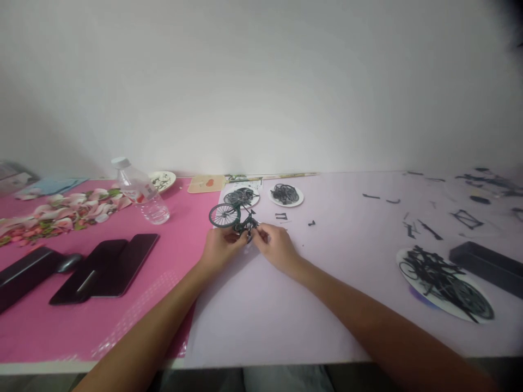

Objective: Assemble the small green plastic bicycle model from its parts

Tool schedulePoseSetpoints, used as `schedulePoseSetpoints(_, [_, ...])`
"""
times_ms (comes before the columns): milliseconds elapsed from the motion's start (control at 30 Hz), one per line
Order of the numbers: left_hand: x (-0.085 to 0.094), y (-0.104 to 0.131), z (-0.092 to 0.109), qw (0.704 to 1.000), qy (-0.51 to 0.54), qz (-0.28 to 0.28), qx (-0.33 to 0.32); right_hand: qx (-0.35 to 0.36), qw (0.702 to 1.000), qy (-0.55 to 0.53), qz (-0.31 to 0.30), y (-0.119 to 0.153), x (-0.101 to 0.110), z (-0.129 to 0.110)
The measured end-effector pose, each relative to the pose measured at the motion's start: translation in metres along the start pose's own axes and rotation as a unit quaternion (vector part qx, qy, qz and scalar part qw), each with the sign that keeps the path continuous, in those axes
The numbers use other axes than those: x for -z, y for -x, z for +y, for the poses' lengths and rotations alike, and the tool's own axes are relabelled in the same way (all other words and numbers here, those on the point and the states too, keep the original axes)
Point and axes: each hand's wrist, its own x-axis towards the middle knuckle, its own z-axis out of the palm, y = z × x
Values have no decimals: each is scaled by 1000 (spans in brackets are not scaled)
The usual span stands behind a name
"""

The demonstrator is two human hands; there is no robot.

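Bicycle model, small and dark, thin-spoked, apparently plastic (247, 221), held between both hands at the far middle of the table, near the seam where glossy pink covering (175, 256) meets pale lilac-white sheet (318, 316). Left hand (223, 250) grasps its near side, thumb and fingers closed round the lower part; right hand (277, 245) pinches at its right end with the fingertips. Exact contact hidden by the fingers. Progress, by judgement: partly assembled, one large spoked wheel (224, 215) apparently joined to the frame; whether the right end is complete cannot be told. Unattached: a flat black H-shaped piece (281, 216) and a tiny black lug (311, 223) right of the hands, a slim black strip (430, 230) farther right, plus dark parts heaped on a white oval plate (403, 254) at the right. Long axis runs left to right, sloping slightly nearer at the right; large wheel points left, tilted, a saddle-like part projecting right. Front or rear end: unclear.
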Motion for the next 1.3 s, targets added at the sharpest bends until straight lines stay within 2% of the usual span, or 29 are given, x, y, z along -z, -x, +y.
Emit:
schedulePoseSetpoints(267, [1,0,2,1000,4,5,-7,-8,998,-53,-44,0,3,-2])
schedulePoseSetpoints(467, [-1,0,2,999,39,1,-19,-10,999,-32,-38,1,1,1])
schedulePoseSetpoints(700, [0,0,2,999,37,7,-25,-9,997,-58,-49,1,2,0])
schedulePoseSetpoints(900, [0,1,3,998,57,-11,-31,-26,994,-84,-59,0,2,2])
schedulePoseSetpoints(1300, [-1,0,1,999,44,9,-31,-17,990,-114,-76,0,3,2])
